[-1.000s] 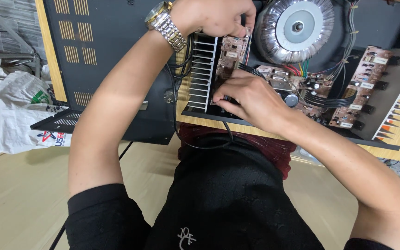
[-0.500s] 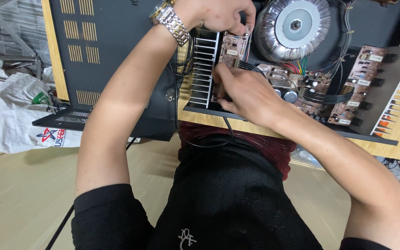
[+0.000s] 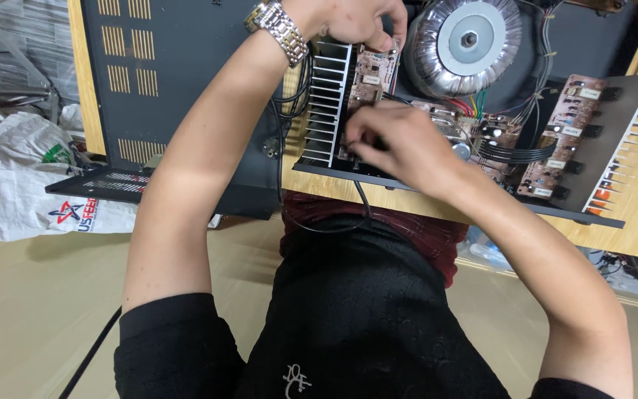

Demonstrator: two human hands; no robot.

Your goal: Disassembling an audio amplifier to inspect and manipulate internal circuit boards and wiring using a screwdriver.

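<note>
Upright, the circuit board [image 3: 369, 77] runs lengthwise between left hand [image 3: 352, 18] and right hand [image 3: 396, 144].

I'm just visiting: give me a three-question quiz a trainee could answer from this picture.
1. True or false: the left hand grips the top of the small circuit board beside the heat sink.
2. What does the right hand work at? A) the white plastic bag B) the lower end of that board C) the round transformer
3. What is worn on the left wrist?

Key
1. True
2. B
3. A metal watch
</note>
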